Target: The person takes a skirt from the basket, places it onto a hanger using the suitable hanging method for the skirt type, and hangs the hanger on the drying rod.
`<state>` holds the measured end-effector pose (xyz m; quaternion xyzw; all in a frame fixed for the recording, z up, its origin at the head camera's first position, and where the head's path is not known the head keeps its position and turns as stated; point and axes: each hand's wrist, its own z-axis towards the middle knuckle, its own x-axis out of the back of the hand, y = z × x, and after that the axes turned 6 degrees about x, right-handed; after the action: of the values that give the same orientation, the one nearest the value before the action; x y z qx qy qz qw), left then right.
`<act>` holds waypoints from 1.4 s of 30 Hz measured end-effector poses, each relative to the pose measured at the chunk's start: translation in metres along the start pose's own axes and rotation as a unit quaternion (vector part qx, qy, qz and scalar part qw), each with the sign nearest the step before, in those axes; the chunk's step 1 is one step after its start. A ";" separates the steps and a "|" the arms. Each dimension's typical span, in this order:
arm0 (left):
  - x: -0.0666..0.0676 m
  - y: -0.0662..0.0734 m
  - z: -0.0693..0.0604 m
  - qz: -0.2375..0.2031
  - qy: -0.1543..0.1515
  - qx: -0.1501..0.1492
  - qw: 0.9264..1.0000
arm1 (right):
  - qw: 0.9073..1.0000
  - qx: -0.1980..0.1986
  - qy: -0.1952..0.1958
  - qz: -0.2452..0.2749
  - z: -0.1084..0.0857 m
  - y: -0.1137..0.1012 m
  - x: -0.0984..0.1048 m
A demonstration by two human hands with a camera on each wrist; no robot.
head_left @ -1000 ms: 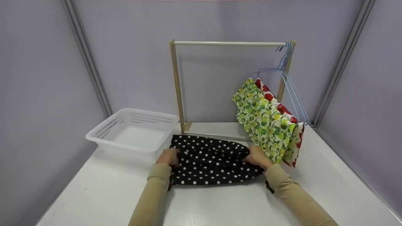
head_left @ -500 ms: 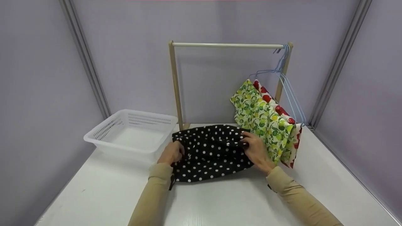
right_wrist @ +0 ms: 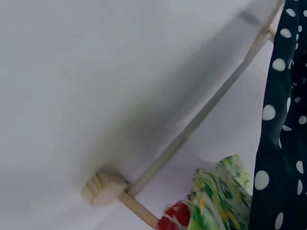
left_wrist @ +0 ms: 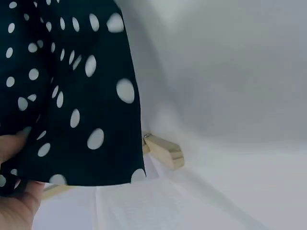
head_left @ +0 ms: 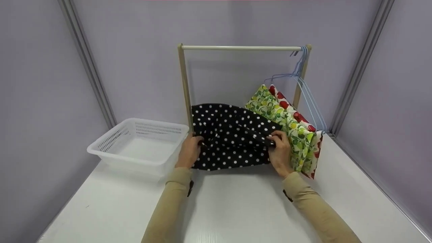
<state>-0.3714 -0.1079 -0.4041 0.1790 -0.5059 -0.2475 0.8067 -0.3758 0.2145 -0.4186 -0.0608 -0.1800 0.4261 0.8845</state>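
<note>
A black cloth with white polka dots is spread between my two hands in front of the rack, creased across its middle. My left hand grips its left side, beside the basket; in the left wrist view the thumb and fingers of the left hand pinch the dark fabric. On the other side my right hand holds the right edge with curled fingers, close to a hanging lemon-print cloth. The right wrist view shows only the border of the polka-dot cloth, not the hand.
A clothes rack with wooden posts stands at the back. Blue hangers crowd its right end, carrying the lemon-print cloth and a red-and-white cloth. To the left, a white perforated basket sits on the white table.
Both hands have moved up and away from me with the polka-dot cloth, which now covers part of the rack's lower opening. The basket and the hanging cloths look unmoved.
</note>
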 end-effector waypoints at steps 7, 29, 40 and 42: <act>0.011 -0.001 -0.012 0.006 -0.013 0.026 1.000 | 0.990 -0.081 -0.091 0.076 -0.002 0.010 -0.013; 0.016 -0.008 -0.057 0.022 -0.271 0.086 0.958 | 0.788 -0.128 -0.594 0.095 0.007 0.015 0.050; 0.013 0.007 -0.065 0.041 -0.348 0.125 0.928 | 0.744 -0.132 -0.654 0.035 0.002 0.014 0.046; 0.015 0.009 -0.067 0.047 -0.355 0.140 0.923 | 0.742 -0.136 -0.656 0.028 0.000 0.013 0.045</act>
<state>-0.3032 -0.1068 -0.4175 0.1668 -0.7963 -0.1831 0.5519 -0.3595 0.2579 -0.4094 0.1089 -0.7696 0.3568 0.5183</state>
